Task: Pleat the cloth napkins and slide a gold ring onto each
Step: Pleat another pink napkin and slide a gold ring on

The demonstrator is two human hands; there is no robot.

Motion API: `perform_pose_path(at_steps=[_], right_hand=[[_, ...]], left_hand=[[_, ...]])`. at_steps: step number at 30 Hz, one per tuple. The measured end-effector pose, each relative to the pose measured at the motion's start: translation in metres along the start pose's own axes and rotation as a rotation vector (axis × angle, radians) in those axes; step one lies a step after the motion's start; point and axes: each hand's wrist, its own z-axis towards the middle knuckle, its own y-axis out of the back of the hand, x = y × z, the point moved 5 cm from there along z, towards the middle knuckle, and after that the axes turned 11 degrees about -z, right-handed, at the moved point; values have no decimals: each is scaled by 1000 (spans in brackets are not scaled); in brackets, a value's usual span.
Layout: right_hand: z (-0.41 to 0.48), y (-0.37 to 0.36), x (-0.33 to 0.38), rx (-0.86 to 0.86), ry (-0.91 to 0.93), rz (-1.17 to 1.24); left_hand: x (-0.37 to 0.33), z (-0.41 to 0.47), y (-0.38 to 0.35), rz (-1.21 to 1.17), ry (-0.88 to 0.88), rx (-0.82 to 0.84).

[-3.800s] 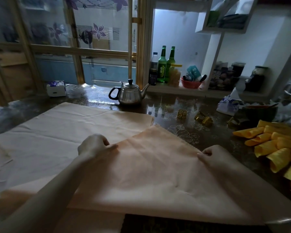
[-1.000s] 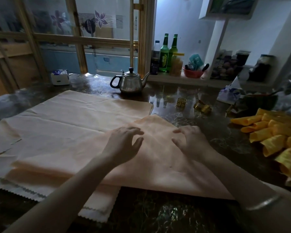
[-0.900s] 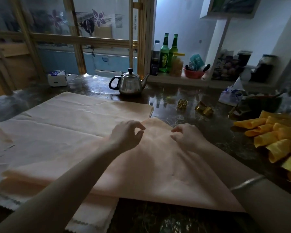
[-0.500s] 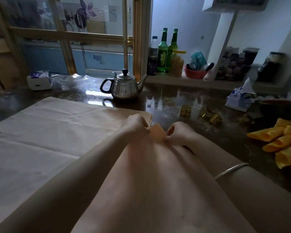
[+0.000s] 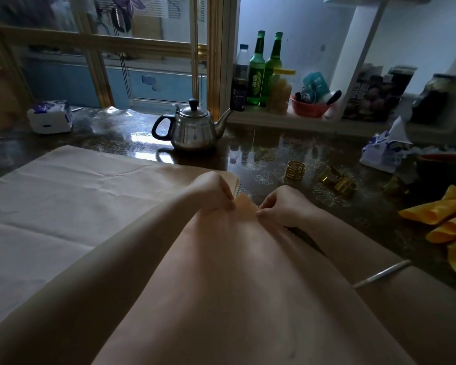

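Peach napkin (image 5: 234,285): its far corner tip pokes up between the two sets of fingers; the rest spreads back from them toward the person, between the forearms.
Left hand (image 5: 211,192): fingers curled, thumb and fingertips pinching the corner's left edge.
Right hand (image 5: 283,206): fingers curled, pinching the corner's right edge; a thin bangle (image 5: 379,272) rings its forearm.
Gold ring (image 5: 295,171): upright on the dark table (image 5: 274,151), just beyond the right fingers, touching neither hand.
More gold rings (image 5: 337,181): farther right of those fingers.
Pale cloths (image 5: 63,201): flat, left of the left fingers.
Rolled yellow napkins (image 5: 442,219): well right of the right fingers.
Teapot (image 5: 195,133): beyond the left fingers.
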Motion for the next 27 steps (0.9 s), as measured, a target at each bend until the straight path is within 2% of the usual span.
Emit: perform_pose_path(at_steps=[5,10,15,18,22,27], right_hand=[[5,-3,4,-37,69,48],[3,-6,11,-95,159,242],[-7,-3,21,-268,286,66],[-15,-6,21,-291,346,-42],[-22,-13,18,-272,358,-80],[-20,-13,20,-274,372,-148]], left_hand=[[7,-3,12,-15,-30,-72],[8,-13,10,4,-124,-142],[5,-29,6,46,-346,-197],[2,-42,5,78,-460,-190],[6,-52,5,59,-439,-148],[3,-50,5,117,-351,-210]])
